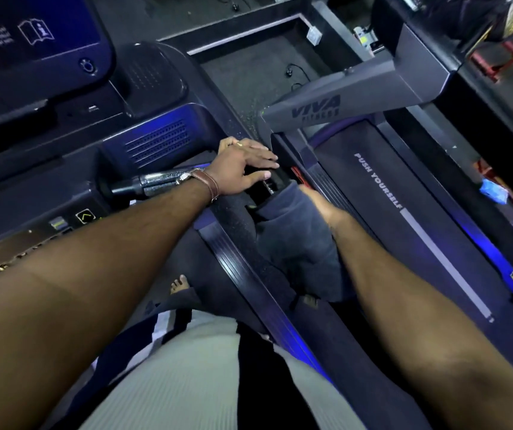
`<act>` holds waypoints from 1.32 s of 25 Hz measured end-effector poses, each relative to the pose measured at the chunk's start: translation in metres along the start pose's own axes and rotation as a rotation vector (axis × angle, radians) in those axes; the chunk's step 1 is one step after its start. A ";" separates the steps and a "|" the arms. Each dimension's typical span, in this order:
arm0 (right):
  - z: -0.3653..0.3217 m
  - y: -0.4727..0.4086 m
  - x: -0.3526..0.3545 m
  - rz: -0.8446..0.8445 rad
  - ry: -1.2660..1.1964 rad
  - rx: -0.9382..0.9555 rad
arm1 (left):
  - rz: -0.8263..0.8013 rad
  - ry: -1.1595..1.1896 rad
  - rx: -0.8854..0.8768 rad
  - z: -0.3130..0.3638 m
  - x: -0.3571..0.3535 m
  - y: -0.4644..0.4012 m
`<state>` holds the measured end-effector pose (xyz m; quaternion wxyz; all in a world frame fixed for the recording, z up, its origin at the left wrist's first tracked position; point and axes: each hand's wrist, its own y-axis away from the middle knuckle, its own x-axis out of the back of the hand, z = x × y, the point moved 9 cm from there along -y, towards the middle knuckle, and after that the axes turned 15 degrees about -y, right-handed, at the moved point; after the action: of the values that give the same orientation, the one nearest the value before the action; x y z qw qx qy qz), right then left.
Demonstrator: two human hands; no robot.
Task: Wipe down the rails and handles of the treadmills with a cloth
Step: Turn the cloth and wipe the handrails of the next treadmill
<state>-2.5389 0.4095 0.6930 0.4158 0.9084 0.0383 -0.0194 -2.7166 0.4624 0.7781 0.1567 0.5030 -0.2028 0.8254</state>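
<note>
- Dark grey fabric, the cloth [295,234], is bunched over the black side rail [236,221] of the treadmill, between the two forearms, in the one head view.
- The right hand [323,206] presses on the cloth from the right; the folds cover most of the hand, so I cannot tell whether its fingers are curled around the rail or lying flat on the fabric.
- The left hand [242,169] rests on the rail just ahead of the cloth, palm down, its fingers [264,156] stretched out and close together, thumb out to the side, gripping nothing. A brown watch strap [211,184] sits on that wrist.
- Just left of that wrist a chrome-banded handle [152,184] juts from the console [62,169].
- To the right lies the neighbouring treadmill's belt [404,218], printed "PUSH YOURSELF", and its grey upright [326,107] marked "VIVA".
- Handling, as a judgement: the cloth looks soft, light and limp, so it should mould to the rail when wrapped around it and squeezed; a loose hold would let it bunch or slide off.
- The rail's surface looks speckled and matte, probably grippy foam, so the fabric may drag; the chrome handle looks smooth and stiff and should wipe easily.
- A sensible hold seems to be the cloth's middle, folded over the rail, palm on top.
</note>
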 end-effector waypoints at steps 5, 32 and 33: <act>-0.015 0.024 -0.007 0.243 0.686 0.161 | 0.004 0.045 0.036 -0.003 0.002 -0.001; -0.052 0.015 -0.058 0.188 1.050 0.609 | 0.211 0.084 0.583 -0.080 0.040 0.017; -0.049 0.010 -0.047 0.183 0.981 0.532 | 0.212 0.096 0.586 -0.080 0.040 0.016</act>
<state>-2.5843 0.4378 0.7358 0.1059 0.8843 0.1417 0.4321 -2.8031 0.4904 0.7784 -0.0726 0.4632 -0.0001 0.8833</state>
